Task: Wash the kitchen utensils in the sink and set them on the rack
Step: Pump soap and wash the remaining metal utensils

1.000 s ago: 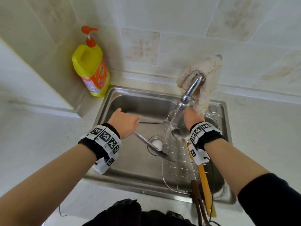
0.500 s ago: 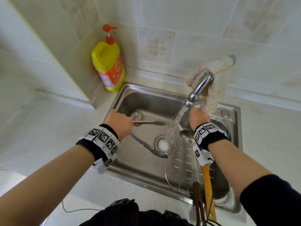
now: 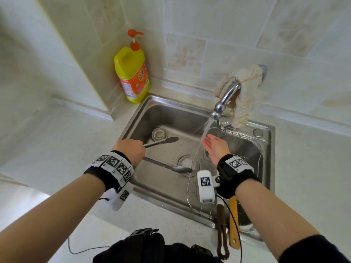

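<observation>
My left hand (image 3: 131, 150) grips metal tongs (image 3: 167, 154) by their hinge end over the steel sink (image 3: 144, 118); the two arms spread apart, one tip near the back, the other at the drain (image 3: 187, 162). My right hand (image 3: 215, 149) is open, palm up, just right of the water stream falling from the tap (image 3: 226, 99). It hovers over the wire rack (image 3: 245, 141) that sits in the sink's right half. A yellow-handled utensil (image 3: 233, 223) and a dark brown one (image 3: 221, 230) lie on the rack's near end, handles sticking out over the sink edge.
A yellow dish soap bottle (image 3: 133, 74) with an orange pump stands at the sink's back left corner. A cloth (image 3: 242, 92) hangs over the tap. Pale counter (image 3: 57, 141) surrounds the sink, with tiled wall behind.
My right hand has let go of the spoon it held under the tap and now lies open. The view has shifted left; the tongs stay in my left hand.
</observation>
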